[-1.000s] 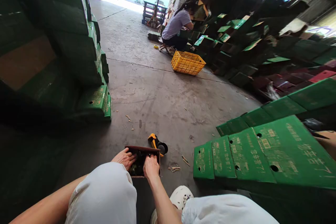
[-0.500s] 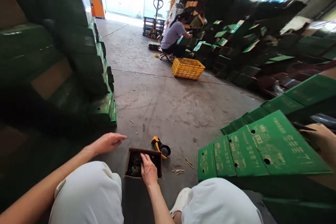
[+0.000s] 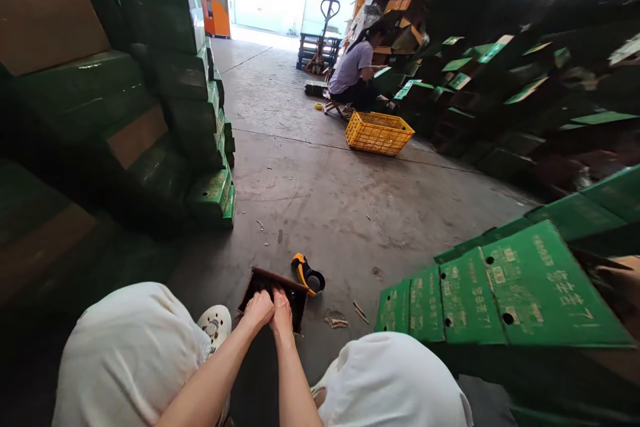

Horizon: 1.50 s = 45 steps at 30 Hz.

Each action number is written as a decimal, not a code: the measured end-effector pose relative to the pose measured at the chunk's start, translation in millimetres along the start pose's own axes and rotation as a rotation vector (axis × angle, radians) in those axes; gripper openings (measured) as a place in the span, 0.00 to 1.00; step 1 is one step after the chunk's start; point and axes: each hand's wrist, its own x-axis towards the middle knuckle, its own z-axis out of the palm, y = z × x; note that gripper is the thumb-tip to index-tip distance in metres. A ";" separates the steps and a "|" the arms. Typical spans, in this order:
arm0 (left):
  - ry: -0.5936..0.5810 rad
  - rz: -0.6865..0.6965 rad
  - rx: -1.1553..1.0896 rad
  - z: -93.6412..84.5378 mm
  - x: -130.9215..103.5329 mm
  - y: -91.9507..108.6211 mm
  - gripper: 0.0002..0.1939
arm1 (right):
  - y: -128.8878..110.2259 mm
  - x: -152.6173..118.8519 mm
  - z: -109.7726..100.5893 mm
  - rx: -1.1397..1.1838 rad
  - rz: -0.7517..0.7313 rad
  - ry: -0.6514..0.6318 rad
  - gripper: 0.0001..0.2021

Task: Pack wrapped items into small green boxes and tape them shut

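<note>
A small open cardboard box [image 3: 299, 310] with dark contents stands on the floor between the knees. Both hands reach into it side by side, nearly touching. My left hand [image 3: 260, 307] is over the box's left half with its fingers curled down; what it holds, if anything, is hidden. My right hand [image 3: 281, 310] is just beside it, fingers pointing down into the box, their tips out of sight. A yellow and black tape dispenser [image 3: 308, 275] lies on the floor touching or close to the box's far right corner.
Stacked green boxes [image 3: 215, 190] rise on the left. More green boxes [image 3: 530, 287] lean at the right. A yellow crate [image 3: 379, 134] stands ahead, near a seated person [image 3: 353, 70] and a pallet jack [image 3: 325, 33]. Wood scraps [image 3: 339, 323] lie nearby.
My left hand has moved from left of the box into it, beside my right hand. The box now sits more tilted, and the camera view has turned left.
</note>
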 end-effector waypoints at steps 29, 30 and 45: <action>0.023 -0.063 -0.020 18.3 39.2 -34.5 0.32 | 13.7 19.5 12.1 0.117 0.107 0.010 0.20; 0.033 -0.075 -0.042 17.9 39.0 -32.2 0.32 | 12.9 20.9 9.8 0.139 0.103 0.013 0.19; 0.406 -0.307 -0.784 -19.6 25.8 -107.0 0.24 | 73.4 8.9 -43.8 0.713 0.294 0.541 0.24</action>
